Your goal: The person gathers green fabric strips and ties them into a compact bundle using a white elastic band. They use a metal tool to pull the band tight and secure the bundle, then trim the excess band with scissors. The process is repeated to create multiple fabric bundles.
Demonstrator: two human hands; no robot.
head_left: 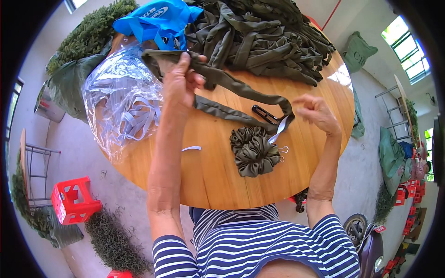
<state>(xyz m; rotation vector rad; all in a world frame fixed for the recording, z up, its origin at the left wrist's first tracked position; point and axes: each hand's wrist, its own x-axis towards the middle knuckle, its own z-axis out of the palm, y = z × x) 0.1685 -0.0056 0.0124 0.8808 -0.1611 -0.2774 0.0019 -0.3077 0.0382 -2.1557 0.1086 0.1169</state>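
My left hand [182,82] is closed around a long olive-green fabric tube [243,88] above the table. From there the tube runs right, loops near my right hand and comes back toward the left. A white elastic band [278,131] shows at that loop, its lower end beside the gathered olive scrunchies [255,155]. My right hand [316,112], curled and slightly blurred, hovers just right of the loop. Whatever its fingertips may pinch is too small to make out. Black thread snips [264,114] lie inside the loop. A binder clip [283,150] sits at the scrunchies' right edge.
A large heap of olive fabric strips [273,41] covers the far side of the round wooden table [208,180]. At the left lie a clear plastic bag [111,99] of white elastic and a blue bag [160,21]. A red stool [74,200] stands on the floor.
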